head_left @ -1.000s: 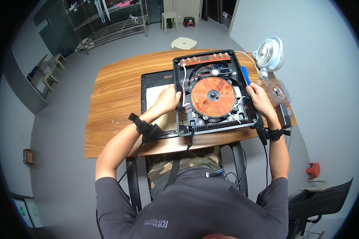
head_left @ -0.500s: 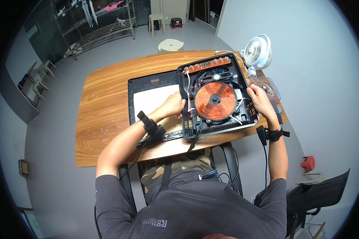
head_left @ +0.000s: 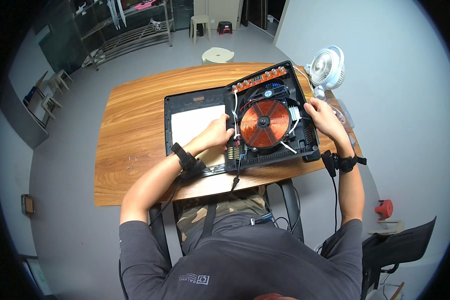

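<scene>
An opened induction cooker base [head_left: 272, 159], with a round copper coil [head_left: 265, 124], an orange control board [head_left: 257, 80] and a dark fan showing, is held at a tilt over the table's right half. My left hand [head_left: 216, 134] is closed round its left edge, thumb on the rim. On the opposite side my right hand [head_left: 326, 119] grips the right rim; some of its fingers are hidden behind the casing. Beneath my left forearm lies the black cover frame [head_left: 187, 102], its inside up with a white sheet [head_left: 192, 124] in it. The base overlaps the frame's right side.
Several small screws [head_left: 131, 162] lie on the wooden table [head_left: 130, 120] at the left. A white fan [head_left: 327, 67] stands at the far right corner, beside cables and a clear plastic box [head_left: 342, 112]. The cooker's black cord [head_left: 236, 181] hangs over the front edge.
The cooker base has tilted and turned a little counter-clockwise between my hands, its coil shifting left. Both hands keep their hold on its sides.
</scene>
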Tool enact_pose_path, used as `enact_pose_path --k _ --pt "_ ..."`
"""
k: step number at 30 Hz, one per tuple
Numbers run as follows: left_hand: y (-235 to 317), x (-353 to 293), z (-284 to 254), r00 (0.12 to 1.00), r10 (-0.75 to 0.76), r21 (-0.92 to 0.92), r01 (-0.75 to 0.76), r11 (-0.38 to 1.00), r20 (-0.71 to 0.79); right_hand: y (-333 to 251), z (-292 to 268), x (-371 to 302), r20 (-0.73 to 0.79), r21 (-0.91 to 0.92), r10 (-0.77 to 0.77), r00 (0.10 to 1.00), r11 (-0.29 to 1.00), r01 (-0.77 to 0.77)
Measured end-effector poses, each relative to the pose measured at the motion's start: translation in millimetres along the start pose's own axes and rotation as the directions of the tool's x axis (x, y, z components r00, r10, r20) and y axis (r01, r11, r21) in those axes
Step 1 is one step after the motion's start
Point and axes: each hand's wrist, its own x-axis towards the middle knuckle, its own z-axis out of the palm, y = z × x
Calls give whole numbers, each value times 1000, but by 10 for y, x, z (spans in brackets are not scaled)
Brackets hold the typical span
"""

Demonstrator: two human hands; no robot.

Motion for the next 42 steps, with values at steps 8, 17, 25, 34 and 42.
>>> enact_pose_path --k 8,17,25,34,42 --pt "-251 -25 135 1000 21 50 -20 999 -14 -603 -134 144 166 302 95 982 943 -143" --pt "-410 -69 -136 970 -114 -403 195 894 216 -910 106 419 148 659 -192 970 751 48" --pt "299 -305 -939 969 61 -208 -11 978 239 -1093 388 527 144 813 -385 911 571 112" --pt "1151 -422 -1287 994 106 -145 -110 983 -35 -1507 665 652 68 705 -525 849 627 331" --pt "998 -524 -1557 999 52 -129 -51 990 9 -1615 831 668 108 789 -565 818 549 275"
